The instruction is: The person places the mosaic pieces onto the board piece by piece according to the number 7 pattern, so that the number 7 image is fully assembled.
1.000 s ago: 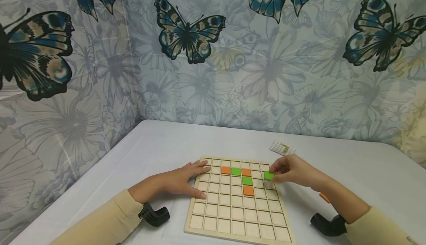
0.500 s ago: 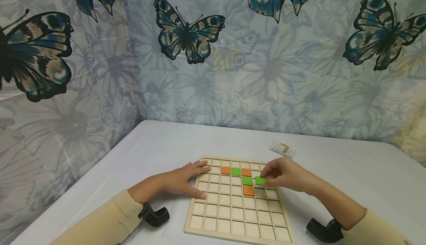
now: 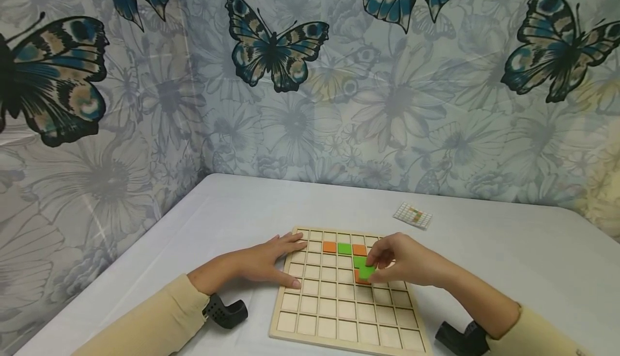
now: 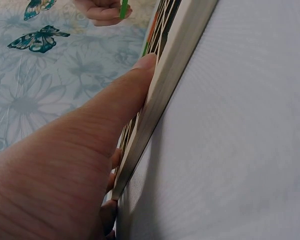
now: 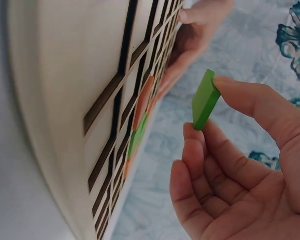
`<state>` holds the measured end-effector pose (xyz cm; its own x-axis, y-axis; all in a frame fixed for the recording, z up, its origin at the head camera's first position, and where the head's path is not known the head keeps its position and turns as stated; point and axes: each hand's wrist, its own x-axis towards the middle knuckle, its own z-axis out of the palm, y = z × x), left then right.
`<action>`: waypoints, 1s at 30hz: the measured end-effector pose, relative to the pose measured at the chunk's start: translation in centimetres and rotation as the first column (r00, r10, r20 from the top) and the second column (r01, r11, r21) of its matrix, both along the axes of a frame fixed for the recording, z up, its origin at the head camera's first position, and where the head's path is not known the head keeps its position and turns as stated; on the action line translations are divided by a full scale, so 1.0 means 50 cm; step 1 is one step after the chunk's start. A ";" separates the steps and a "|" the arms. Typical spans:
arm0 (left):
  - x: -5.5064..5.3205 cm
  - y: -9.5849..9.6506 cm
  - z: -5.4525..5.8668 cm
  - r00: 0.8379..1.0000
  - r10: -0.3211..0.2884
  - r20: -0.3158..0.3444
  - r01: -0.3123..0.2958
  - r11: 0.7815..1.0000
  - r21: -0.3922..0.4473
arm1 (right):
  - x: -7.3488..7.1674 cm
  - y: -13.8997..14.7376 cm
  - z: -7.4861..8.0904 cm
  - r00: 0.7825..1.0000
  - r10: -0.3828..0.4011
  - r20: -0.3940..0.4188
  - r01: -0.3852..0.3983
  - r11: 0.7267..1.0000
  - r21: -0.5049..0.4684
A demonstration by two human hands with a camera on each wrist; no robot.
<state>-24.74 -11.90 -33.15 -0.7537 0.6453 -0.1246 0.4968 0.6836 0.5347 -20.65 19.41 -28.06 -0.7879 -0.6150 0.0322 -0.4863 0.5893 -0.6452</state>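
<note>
A pale wooden grid board (image 3: 326, 308) lies on the white table, with orange and green square tiles set in its upper part. My right hand (image 3: 407, 259) pinches a green tile (image 3: 366, 271) between thumb and fingers. In the right wrist view that green tile (image 5: 206, 100) is tilted and apart from the board. From the head it overlaps a placed green tile (image 3: 359, 261) and partly covers an orange tile (image 3: 360, 278). My left hand (image 3: 263, 262) rests on the board's left edge, fingers spread; the left wrist view shows the thumb (image 4: 125, 90) lying over the rim.
A small card with a printed grid and coloured squares (image 3: 413, 215) lies behind the board to the right. Black wrist devices (image 3: 225, 313) sit under both forearms. A curtain with butterflies (image 3: 278, 49) hangs behind the table.
My right hand has carried the green tile left and slightly nearer, from the board's right edge to over the placed tiles. My left hand has stayed in place.
</note>
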 end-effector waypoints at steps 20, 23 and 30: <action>-0.002 0.001 -0.002 1.000 0.000 -0.006 0.000 1.000 0.003 | 0.004 -0.023 -0.006 0.994 0.090 0.065 -0.092 0.995 0.029; -0.002 0.001 -0.004 1.000 0.004 -0.005 -0.004 1.000 0.001 | 0.004 -0.023 -0.006 0.994 0.096 0.055 -0.098 0.994 0.038; 0.000 0.001 -0.001 1.000 0.008 -0.001 -0.008 1.000 0.008 | 0.002 -0.022 -0.008 0.994 0.080 0.071 -0.084 0.995 0.056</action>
